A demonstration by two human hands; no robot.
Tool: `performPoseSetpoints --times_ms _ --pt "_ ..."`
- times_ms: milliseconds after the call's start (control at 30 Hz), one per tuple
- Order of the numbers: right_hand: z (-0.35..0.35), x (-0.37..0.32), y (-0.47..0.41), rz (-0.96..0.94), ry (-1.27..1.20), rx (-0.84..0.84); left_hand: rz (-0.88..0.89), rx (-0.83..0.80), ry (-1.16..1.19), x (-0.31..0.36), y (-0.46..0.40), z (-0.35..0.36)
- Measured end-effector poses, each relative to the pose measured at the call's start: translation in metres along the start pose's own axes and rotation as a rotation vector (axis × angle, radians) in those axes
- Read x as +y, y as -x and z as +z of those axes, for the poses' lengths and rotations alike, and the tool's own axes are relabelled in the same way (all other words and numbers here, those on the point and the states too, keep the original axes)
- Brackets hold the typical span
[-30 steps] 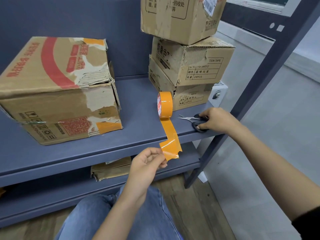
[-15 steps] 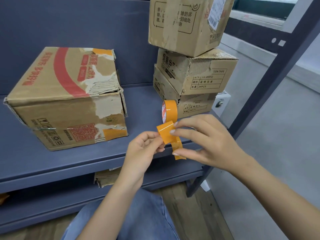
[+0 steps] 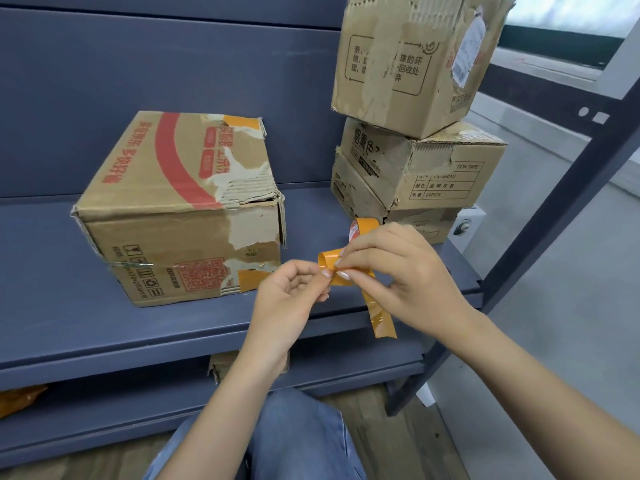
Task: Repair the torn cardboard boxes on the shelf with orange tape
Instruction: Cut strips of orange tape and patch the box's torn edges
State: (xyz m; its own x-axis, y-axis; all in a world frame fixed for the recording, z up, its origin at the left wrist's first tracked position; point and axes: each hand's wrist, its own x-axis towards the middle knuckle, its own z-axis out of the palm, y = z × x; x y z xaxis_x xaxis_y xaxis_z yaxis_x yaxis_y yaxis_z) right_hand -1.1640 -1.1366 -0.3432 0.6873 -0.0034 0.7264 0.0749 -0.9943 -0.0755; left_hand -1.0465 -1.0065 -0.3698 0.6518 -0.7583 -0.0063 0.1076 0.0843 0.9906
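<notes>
**Both hands pinch a folded strip of orange tape in front of the shelf**

Just in front of the near edge of the blue shelf (image 3: 173, 327), a strip of orange tape (image 3: 375, 311) is held between both hands. Its upper part is curled into a loop at the fingertips, and its free tail hangs down and to the right, ending below the shelf edge. Whether the strip is still joined to the tape roll (image 3: 362, 227) cannot be told, since the right hand covers that stretch; only the top of the roll shows above the knuckles, standing on edge on the shelf.

The left hand (image 3: 289, 299) reaches up from below with fingers curled, thumb and forefinger pinching the left end of the loop. The right hand (image 3: 405, 275) comes in from the right with its fingers bent over the strip, nipping it just beside the left hand's fingertips.

On the left of the shelf sits a torn box (image 3: 183, 209), closed, its top and front skin ripped away in patches, with orange tape patches at the far top corner and at the near lower right. On the right, a stack of boxes (image 3: 415, 168) rises against the shelf upright (image 3: 571, 188); the top one is cut off by the picture's edge, and the lowest is partly hidden behind the roll and hand. All are closed, so their contents cannot be seen.

Another piece of cardboard (image 3: 221, 365) on the lower shelf is mostly hidden by the left forearm.
</notes>
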Motion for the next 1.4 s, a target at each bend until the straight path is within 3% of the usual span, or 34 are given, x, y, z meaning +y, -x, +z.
performPoseSetpoints --times_ms 233,467,733,1400 --pt "-0.004 0.000 -0.062 0.034 -0.128 0.012 0.060 0.047 -0.063 0.015 -0.010 -0.021" --pt "0.019 0.016 -0.138 0.363 -0.336 -0.213 0.053 0.122 0.037 0.040 -0.020 -0.041" --pt "0.056 0.033 -0.161 0.446 -0.277 -0.381 -0.039 0.167 0.163 0.054 -0.035 -0.052" --pt "0.070 0.033 -0.150 0.461 -0.306 -0.295 -0.134 0.162 0.217 0.055 -0.039 -0.057"
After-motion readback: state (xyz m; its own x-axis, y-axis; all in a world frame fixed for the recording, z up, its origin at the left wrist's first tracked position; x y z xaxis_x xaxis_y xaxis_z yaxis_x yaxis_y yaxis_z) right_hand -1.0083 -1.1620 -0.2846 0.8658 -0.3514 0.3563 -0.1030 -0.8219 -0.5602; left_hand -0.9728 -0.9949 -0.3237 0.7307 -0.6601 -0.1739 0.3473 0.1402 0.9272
